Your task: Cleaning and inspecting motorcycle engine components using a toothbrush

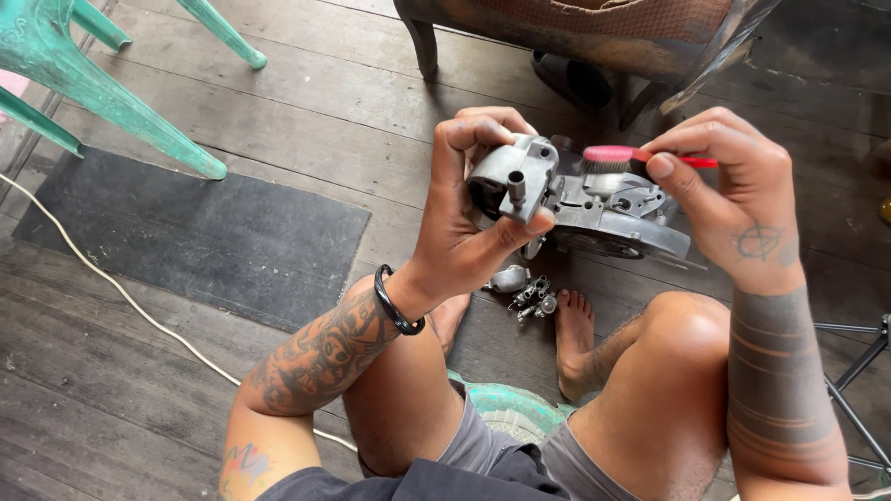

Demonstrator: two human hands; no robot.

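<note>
- The left hand (464,218) holds a grey metal engine part (580,199), probably a carburetor body, up in the air above the knees; its fingers (483,125) are curled tight over the top of the part and the thumb presses under a small pipe stub on the near face.
- The right hand (738,199) pinches the red handle of a small brush (617,156); the fingers are closed on the handle, and the bristles with the pink head rest on the upper side of the metal part, touching it.
- No container shows in the view; the hollow chambers of the metal part are open, but what is inside them I cannot tell.
- On the wooden floor (306,102), between the bare feet and just under the held part, lie some small metal pieces (529,295) in a loose group; they are near the right foot (574,339).
- The person sits low with both knees apart; a green round seat (506,408) shows between the legs.
- To the left there is open floor with a dark mat (195,237); a white cable (111,288) runs across beside it.
- Green plastic chair legs (121,102) stand at the upper left, well apart from the hands; a dark wooden furniture piece (575,37) stands just behind the held part; thin tripod legs (858,371) are at the right edge, near the right forearm.
</note>
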